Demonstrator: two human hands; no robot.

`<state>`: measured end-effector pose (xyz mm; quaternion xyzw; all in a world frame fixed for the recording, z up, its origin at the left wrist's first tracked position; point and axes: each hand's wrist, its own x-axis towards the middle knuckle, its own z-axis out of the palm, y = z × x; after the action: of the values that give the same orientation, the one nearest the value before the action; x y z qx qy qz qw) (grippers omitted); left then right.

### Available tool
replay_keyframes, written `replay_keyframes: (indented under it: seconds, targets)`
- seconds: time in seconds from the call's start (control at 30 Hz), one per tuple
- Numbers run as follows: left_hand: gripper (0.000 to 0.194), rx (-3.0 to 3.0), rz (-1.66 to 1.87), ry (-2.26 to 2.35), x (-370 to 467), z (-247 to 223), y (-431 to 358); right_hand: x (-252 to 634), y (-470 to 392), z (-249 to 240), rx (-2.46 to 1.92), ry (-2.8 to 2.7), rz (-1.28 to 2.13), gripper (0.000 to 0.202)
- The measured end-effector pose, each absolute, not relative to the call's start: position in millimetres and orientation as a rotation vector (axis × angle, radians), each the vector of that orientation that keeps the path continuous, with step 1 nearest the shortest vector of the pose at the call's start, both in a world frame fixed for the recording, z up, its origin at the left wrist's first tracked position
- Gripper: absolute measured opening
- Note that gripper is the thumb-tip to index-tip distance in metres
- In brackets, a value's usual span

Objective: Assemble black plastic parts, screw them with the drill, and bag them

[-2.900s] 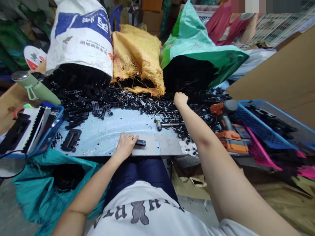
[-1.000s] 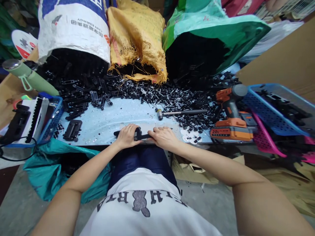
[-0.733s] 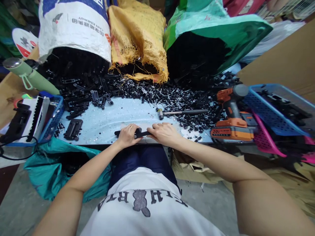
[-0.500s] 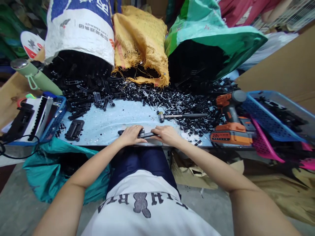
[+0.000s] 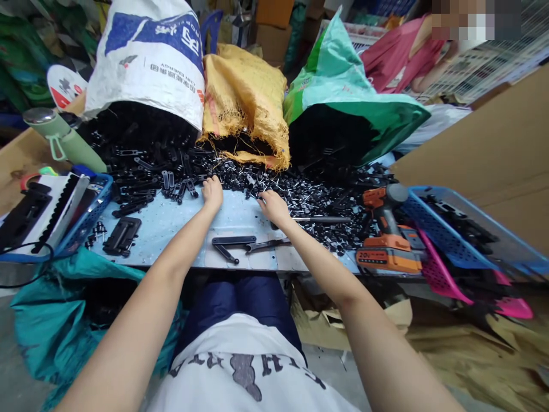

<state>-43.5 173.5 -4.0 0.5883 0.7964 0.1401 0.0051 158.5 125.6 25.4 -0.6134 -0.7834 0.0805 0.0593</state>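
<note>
My left hand [image 5: 213, 193] reaches to the near edge of the heap of small black parts [image 5: 234, 169]; its fingers are curled, and anything in them is hidden. To its right, my right hand [image 5: 274, 207] is at the loose pins and small parts [image 5: 295, 191], fingertips pressed together on something too small to name. On the bench in front of me lies a black two-armed part [image 5: 234, 241], folded in a V. An open-end wrench [image 5: 268, 245] lies beside it, its jaw close to the part. The hammer [image 5: 321, 220] is partly covered by my right hand and forearm.
White [image 5: 146, 74], yellow [image 5: 246, 103] and green sacks [image 5: 343, 91] stand along the back. An orange cordless drill [image 5: 388, 229] and blue basket [image 5: 467, 229] are at right. Another basket [image 5: 92, 212] and a green bottle [image 5: 66, 140] are at left. A person [image 5: 398, 57] is behind.
Both hands have left the black part and wrench at the bench's front edge and moved forward to the heap. The part and wrench now lie uncovered. The view has shifted slightly.
</note>
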Motion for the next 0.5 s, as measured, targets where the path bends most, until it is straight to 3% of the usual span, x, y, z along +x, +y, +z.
replay_keyframes:
  seconds: [0.23,0.5]
  targets:
    - [0.038,1.975,0.422,2.401,-64.5,4.5,159.6,127.2,145.7,17.2,-2.083,-2.380,0.192,0.049]
    - [0.029,2.077,0.628,1.942,-101.9,19.3,24.5,159.2,128.8,5.5,-2.133,-2.333,0.277,0.043]
